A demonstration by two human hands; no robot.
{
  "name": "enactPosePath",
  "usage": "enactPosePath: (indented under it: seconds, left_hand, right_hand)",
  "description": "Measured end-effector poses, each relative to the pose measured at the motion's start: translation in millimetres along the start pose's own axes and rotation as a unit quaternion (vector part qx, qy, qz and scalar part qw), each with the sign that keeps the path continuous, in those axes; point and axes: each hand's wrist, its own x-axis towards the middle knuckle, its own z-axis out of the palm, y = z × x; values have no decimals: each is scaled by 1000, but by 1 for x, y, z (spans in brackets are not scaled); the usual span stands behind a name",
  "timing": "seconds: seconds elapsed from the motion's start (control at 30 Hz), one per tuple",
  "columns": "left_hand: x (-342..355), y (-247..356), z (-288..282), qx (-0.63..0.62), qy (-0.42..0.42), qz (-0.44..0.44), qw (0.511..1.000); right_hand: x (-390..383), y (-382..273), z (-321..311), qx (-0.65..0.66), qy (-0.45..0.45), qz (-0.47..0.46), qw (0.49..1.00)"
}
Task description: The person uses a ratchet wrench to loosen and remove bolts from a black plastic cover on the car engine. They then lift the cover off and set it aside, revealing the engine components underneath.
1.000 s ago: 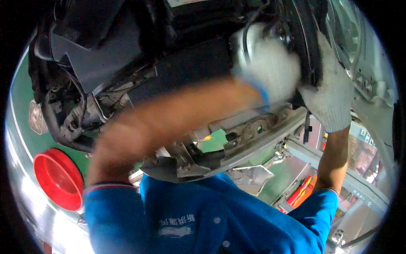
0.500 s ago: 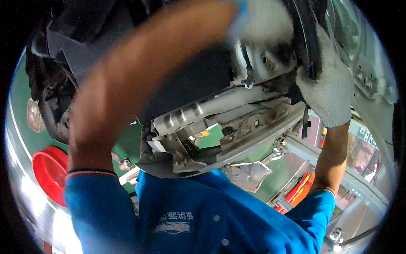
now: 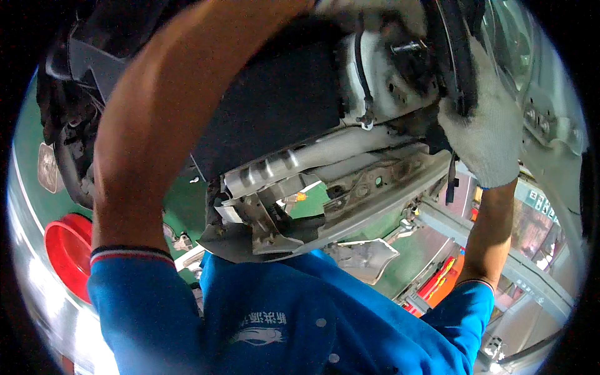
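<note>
My right hand (image 3: pixel 484 125), in a pale knit glove, is closed around a long black strip (image 3: pixel 456 56) that runs up toward the top edge. Its thumb lies on the left side of the strip. My left hand (image 3: pixel 390 9), also gloved, is at the top of the view, above a pale metal panel of a car body (image 3: pixel 381 81); its fingers are partly cut off and dark, so its grip cannot be made out. A short shiny metal rod (image 3: pixel 409 47) sticks out in the dark gap between the left hand and the strip.
A flat black panel (image 3: pixel 269 106) lies under my left arm. Below it runs a bare metal car-body crossmember (image 3: pixel 337 156). A red basin (image 3: pixel 67 256) stands at left on the green floor. A grey steel beam (image 3: pixel 444 222) and an orange-red case (image 3: pixel 444 281) are at lower right.
My left hand and forearm have moved up and left, uncovering the metal rod and more of the pale panel. My right hand stays on the strip.
</note>
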Motion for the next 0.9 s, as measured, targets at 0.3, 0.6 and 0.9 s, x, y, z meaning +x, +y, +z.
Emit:
enactPosePath:
  seconds: [0.3,0.6,0.9]
  left_hand:
    - [31,52,114,-36,276,-91,956]
    - [12,5,55,-100,159,-97,977]
    - [17,16,79,-228,149,-8,962]
  right_hand:
    - [-5,7,2,6,4,2,1000]
    - [-7,0,-6,-24,-33,35,999]
    - [-11,14,2,-5,25,-26,999]
